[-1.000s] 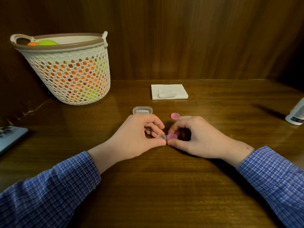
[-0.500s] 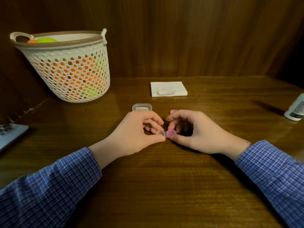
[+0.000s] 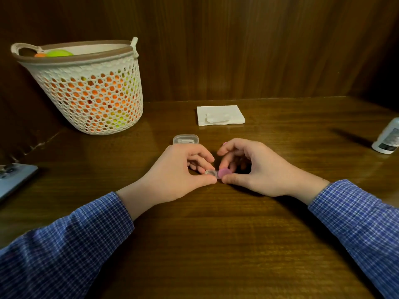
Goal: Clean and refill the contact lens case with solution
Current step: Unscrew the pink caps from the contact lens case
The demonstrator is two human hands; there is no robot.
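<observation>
Pinching the small clear contact lens case point(image 3: 209, 172), the left hand point(image 3: 180, 176) steadied it while the right hand's point(image 3: 257, 169) grip held its round pink cap point(image 3: 224, 173); refilling seemingly remained, the white solution bottle point(image 3: 387, 138) untouched.

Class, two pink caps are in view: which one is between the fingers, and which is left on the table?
The pink cap on the lens case, pinched by the right hand, is the held one. The other cap peeks out beyond that hand's fingers, untouched.
</observation>
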